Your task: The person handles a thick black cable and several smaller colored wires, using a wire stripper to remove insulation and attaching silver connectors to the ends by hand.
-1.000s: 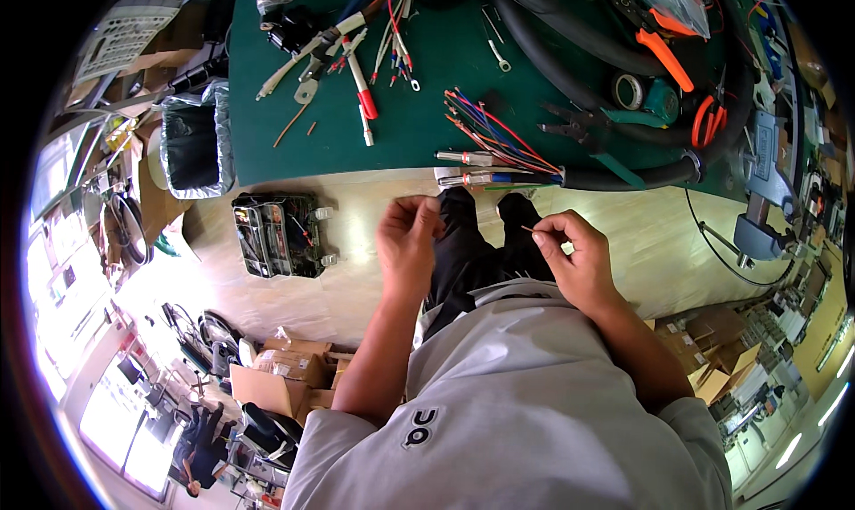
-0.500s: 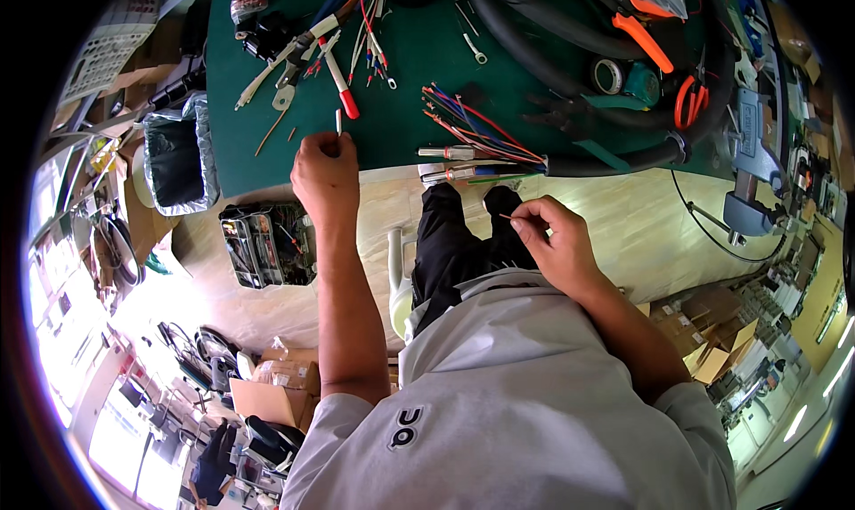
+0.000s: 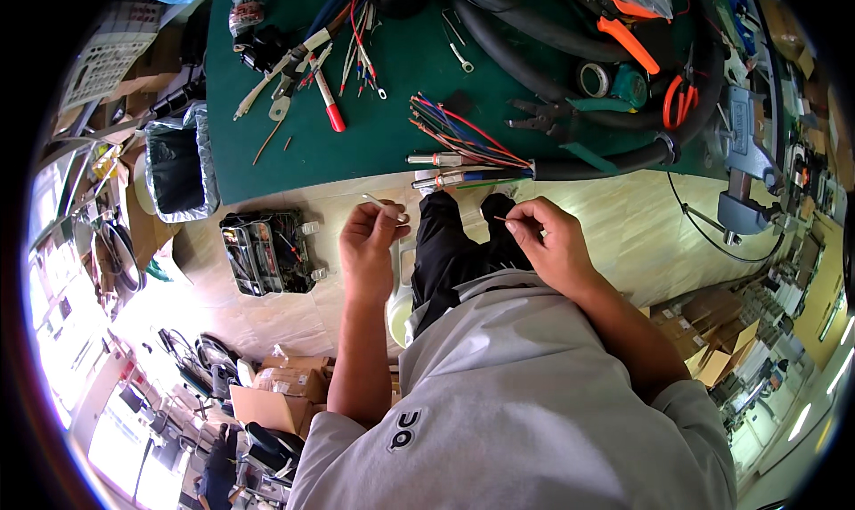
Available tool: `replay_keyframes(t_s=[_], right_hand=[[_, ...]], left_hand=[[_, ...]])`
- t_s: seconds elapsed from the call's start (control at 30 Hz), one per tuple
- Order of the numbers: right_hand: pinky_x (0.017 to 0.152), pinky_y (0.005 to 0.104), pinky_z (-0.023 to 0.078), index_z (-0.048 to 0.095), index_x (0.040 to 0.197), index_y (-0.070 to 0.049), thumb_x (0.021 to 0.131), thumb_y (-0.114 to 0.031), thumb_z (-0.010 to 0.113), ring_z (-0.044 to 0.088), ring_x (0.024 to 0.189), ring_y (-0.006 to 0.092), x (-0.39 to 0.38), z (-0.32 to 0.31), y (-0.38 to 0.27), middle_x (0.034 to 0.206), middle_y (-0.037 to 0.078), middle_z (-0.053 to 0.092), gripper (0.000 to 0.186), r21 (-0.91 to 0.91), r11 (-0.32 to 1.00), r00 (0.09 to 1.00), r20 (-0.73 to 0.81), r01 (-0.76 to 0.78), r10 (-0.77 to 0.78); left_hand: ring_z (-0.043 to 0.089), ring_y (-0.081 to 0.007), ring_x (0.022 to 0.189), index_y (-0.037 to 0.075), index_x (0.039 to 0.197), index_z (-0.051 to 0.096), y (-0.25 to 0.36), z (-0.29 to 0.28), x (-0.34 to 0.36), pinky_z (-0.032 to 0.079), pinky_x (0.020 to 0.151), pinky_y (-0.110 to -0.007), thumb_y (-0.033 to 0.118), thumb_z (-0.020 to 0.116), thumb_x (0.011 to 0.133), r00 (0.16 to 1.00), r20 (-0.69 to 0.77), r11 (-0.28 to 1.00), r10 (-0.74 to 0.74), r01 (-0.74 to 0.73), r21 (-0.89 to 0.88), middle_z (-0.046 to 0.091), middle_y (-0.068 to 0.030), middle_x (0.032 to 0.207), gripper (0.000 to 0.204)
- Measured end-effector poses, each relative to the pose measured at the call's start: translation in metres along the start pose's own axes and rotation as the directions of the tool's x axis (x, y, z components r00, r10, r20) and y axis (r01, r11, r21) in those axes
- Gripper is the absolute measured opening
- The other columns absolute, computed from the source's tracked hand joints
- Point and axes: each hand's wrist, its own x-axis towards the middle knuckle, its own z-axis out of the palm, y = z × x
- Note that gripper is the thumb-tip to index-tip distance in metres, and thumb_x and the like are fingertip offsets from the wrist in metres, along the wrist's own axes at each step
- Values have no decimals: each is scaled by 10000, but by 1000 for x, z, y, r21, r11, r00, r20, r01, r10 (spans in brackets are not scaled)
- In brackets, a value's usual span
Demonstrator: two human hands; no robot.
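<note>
My left hand is raised off the table's front edge, its fingers pinched on a short white stick-like piece, perhaps a sleeve or tube. Level with it on the right, my right hand pinches a thin copper-coloured wire between thumb and forefinger. The two hands are apart, over my lap. Just beyond them, a thick black cable lies along the table edge, its stripped end fanning into several coloured wires. A red-and-white marker lies farther off to the left.
On the green table are pliers with green handles, orange-handled cutters, red-handled snips and a roll of tape. A blue-grey vise stands at the right edge. On the floor sit an open toolbox and a lined bin.
My left hand has drawn back from the table, nearer to me and to the right, bringing the white piece along. My right hand has barely moved and keeps its pinch.
</note>
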Motion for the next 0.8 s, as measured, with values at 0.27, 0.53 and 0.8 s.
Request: replay_keyframes(t_s=[0.27,0.53,0.8], right_hand=[[563,264,456,602,926,-3,864,-28,667,567,615,137,1,-5,-2,782,83,613,93,2,1000,999,28,17,-17],[589,252,480,600,935,-10,882,-46,659,586,633,124,4,-13,-8,781,69,619,88,19,999,999,18,50,-51],[594,259,495,586,926,-2,884,-44,651,600,646,130,4,-19,-12,778,70,623,88,-15,997,997,18,74,-73]], left_hand=[[638,-120,790,88,961,598,-35,19,2,528,721,-270,115,644,932,996,70,951,-64,82,-298,641,-11,920,60],[642,-125,808,43,1026,593,-43,23,-2,530,751,-264,123,650,923,993,65,958,-99,113,-263,656,-60,921,142],[647,-152,852,43,1048,578,-46,29,-3,531,767,-280,126,617,935,989,94,959,-110,131,-253,655,-72,955,146]])
